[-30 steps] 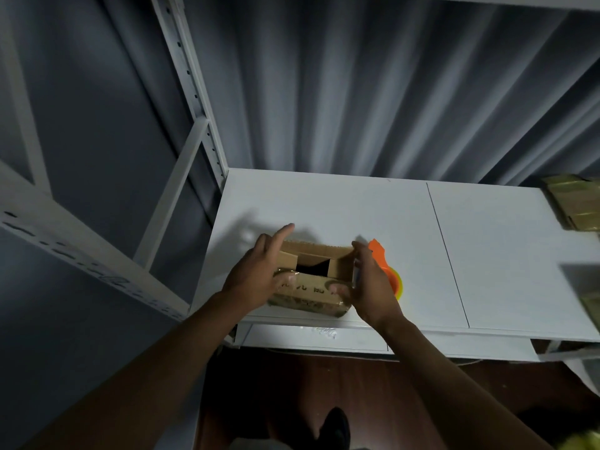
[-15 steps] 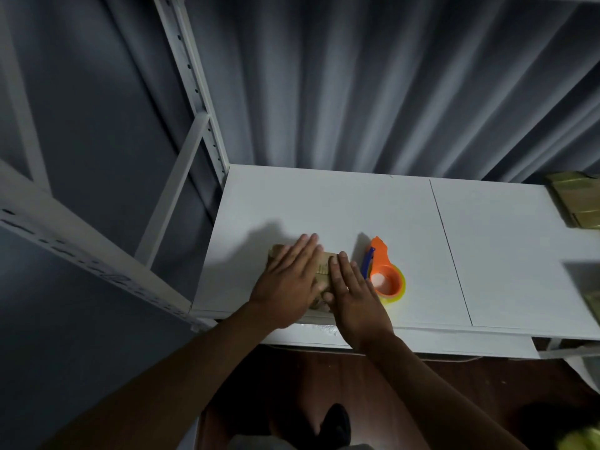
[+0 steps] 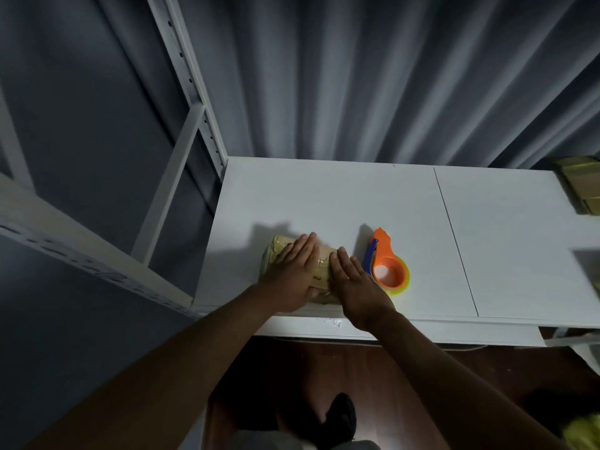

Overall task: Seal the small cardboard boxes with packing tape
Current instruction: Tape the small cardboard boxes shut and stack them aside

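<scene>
Nearest the person, both hands lie flat on a small cardboard box [image 3: 311, 271] that sits at the bench's [image 3: 324, 196] front edge. The left hand [image 3: 292, 274] covers the box's left and middle, fingers straight and together; the right hand [image 3: 352, 284] presses its right end, fingers likewise extended. Neither hand curls round anything.

The step in hand looks like holding the top flaps down before taping. To do it well, the palms should keep even pressure so the flaps meet flush along the seam, and one hand ought to stay on the box while the other fetches the tape, or the flaps may spring up. The box overhangs nothing visibly but lies close to the bench's lip, so pressure should go straight down rather than toward the person.

The box itself is pale brown with a glossy, yellowish sheen on its far left corner, which may be tape already there; printed marks show between the hands, too small to read.

Just right of the box, touching or nearly touching the right hand, lies an orange tape dispenser [image 3: 386, 267] with a blue part and a yellow-green roll. Farther off, at the bench's far right corner, rest other tan packages [image 3: 581, 183]. Grey curtains [image 3: 357, 76] hang behind the bench.
</scene>
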